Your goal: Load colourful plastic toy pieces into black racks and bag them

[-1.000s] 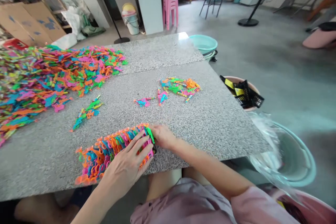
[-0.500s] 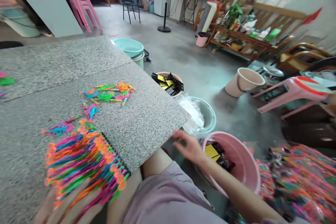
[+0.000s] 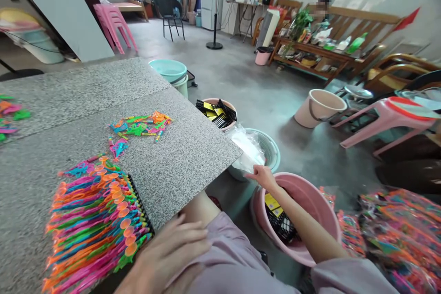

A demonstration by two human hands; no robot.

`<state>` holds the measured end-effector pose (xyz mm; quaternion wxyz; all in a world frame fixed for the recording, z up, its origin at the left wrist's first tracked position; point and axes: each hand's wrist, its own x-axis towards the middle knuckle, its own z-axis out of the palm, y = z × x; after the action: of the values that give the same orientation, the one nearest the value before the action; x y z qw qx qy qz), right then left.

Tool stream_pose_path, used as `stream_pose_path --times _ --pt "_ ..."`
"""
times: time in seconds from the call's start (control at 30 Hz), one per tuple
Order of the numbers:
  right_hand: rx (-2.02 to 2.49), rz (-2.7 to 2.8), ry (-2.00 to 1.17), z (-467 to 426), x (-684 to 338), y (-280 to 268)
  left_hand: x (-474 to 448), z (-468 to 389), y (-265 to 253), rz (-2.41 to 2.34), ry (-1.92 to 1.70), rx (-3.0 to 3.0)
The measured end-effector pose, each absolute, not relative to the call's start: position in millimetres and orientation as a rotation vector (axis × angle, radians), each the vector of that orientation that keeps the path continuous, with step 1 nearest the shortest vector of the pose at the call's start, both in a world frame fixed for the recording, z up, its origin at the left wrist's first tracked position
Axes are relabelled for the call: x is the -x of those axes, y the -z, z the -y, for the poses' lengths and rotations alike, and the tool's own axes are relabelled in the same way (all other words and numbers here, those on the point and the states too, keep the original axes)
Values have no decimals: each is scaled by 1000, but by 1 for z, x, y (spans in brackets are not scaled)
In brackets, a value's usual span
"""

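Observation:
My right hand [image 3: 264, 178] reaches past the table corner with curled fingers, pinching the edge of a clear plastic bag [image 3: 246, 149]. That bag lies in a stack in a pale green basket [image 3: 273, 147]. My left hand [image 3: 168, 250] is over my lap beside the table edge, slightly blurred, fingers stretched out and holding nothing. Left of it, a row of bright plastic toys [image 3: 93, 220] in orange, pink, blue and green lies side by side along a black strip [image 3: 139, 204] on the speckled table [image 3: 193, 147].
Loose coloured pieces [image 3: 141, 125] lie farther back on the table. A pink tub [image 3: 320, 211] with black and yellow racks stands below my right forearm. Another tub [image 3: 220, 112] holds similar racks. Bagged toys [image 3: 403, 234] are heaped on the floor at right. A person [image 3: 322, 7] is by the bench.
My left hand has left the toy row and moved right, over my lap. My right hand has moved out to the plastic bags and closed on one.

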<state>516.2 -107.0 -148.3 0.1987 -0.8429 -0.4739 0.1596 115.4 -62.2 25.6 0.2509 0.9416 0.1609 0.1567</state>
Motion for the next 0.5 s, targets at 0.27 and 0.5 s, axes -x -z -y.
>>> stream_pose_path --times 0.27,0.5 --pt "1736 791 -649 141 -469 87 -266 71 46 -747 -448 -1348" --pt "1415 405 -816 170 -446 70 -297 65 58 -774 -506 -960"
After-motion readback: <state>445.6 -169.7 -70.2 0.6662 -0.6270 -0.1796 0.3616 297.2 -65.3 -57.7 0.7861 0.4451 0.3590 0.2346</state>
